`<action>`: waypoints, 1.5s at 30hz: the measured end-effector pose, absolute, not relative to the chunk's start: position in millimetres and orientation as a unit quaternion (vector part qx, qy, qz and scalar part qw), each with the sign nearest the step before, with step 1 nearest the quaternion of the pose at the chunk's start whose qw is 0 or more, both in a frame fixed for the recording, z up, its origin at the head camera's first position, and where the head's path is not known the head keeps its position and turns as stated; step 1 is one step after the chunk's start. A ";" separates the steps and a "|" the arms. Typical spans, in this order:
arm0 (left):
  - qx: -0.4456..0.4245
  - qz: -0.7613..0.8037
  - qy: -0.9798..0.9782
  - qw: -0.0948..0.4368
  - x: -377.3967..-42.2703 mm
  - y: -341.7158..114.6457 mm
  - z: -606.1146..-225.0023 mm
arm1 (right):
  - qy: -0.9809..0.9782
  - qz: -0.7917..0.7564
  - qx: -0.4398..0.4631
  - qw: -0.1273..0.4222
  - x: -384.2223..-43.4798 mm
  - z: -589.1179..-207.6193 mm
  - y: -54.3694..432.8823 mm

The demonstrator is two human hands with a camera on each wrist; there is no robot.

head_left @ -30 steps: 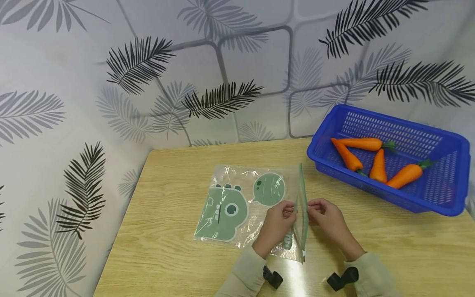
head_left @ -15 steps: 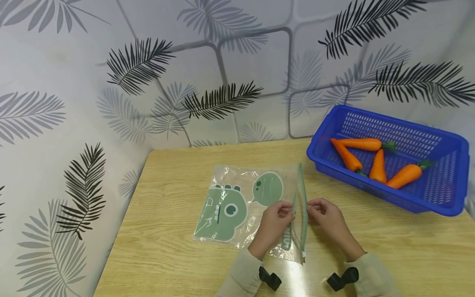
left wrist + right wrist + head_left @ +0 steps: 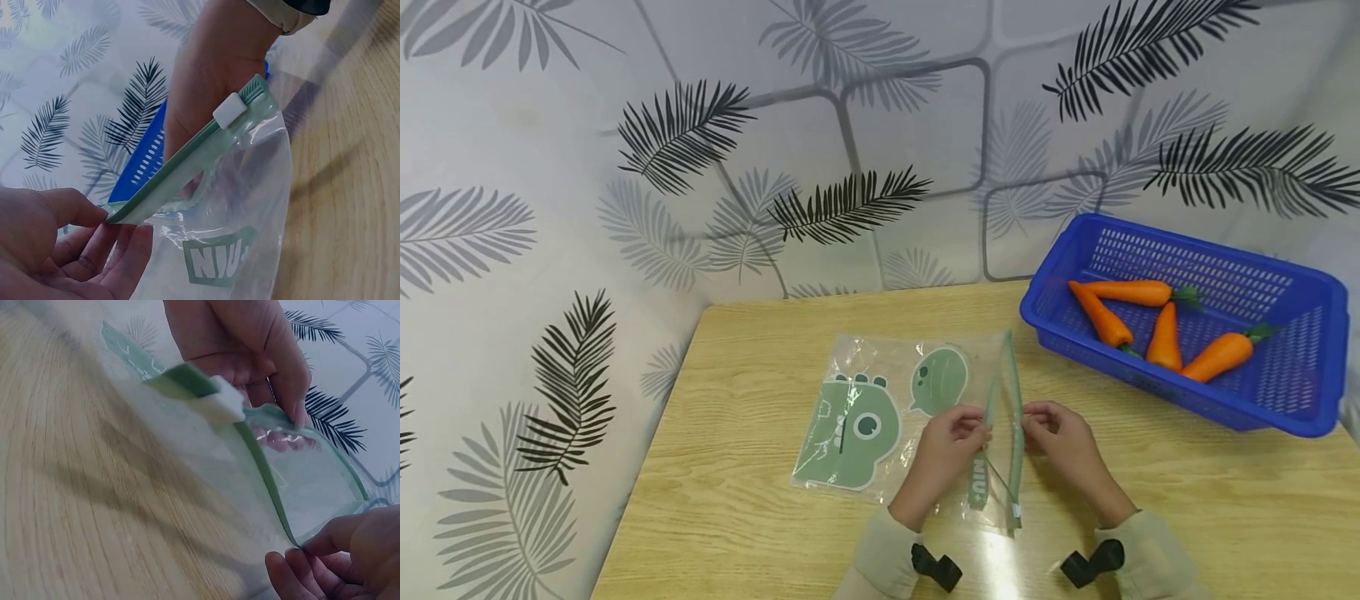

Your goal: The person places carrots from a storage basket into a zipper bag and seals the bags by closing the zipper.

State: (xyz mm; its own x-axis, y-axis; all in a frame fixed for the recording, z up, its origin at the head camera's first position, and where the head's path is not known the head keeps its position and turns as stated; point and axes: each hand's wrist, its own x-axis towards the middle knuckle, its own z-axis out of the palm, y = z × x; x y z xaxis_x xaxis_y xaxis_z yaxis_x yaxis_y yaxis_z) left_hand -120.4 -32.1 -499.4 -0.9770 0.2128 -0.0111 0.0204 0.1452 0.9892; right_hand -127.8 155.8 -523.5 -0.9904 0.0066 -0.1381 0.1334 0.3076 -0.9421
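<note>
Clearly a transparent slider-zip bag (image 3: 904,421), dinosaur-printed in green, unzipped, pinched at opposite rims (image 3: 1017,467) by left grip (image 3: 945,444) and right grip (image 3: 1067,442).

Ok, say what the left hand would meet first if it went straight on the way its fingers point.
The left hand would probably meet the opposite green zip edge of the clear plastic bag, held by the right hand; exact depth is unclear.

1. The table (image 3: 730,417) is showing a yellowish wood grain.
2. A clear bag (image 3: 891,417) with green prints is lying near its middle.
3. A blue basket (image 3: 1195,258) is standing toward its far right.
</note>
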 end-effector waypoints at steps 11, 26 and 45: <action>0.084 0.663 0.742 0.048 -113.7 -42.5 -480.6 | 0.795 -0.604 0.038 0.041 -127.0 -522.4 157.6; 0.096 0.718 0.690 0.004 -101.9 -55.3 -438.6 | 0.796 -0.603 0.053 0.010 -126.7 -515.8 159.7; 0.100 0.811 0.575 -0.051 -103.9 -79.0 -423.6 | 0.777 -0.628 0.002 -0.052 -117.9 -462.7 163.3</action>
State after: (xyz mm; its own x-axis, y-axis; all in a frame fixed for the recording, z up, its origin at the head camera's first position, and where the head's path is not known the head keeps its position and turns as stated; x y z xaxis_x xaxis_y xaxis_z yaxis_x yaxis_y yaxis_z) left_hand -103.9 -79.0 -423.6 -0.9747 0.0326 0.2212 0.1979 -0.3340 0.9216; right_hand -117.9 163.3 -462.7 -0.9946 0.0684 0.0779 -0.0618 0.2117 -0.9754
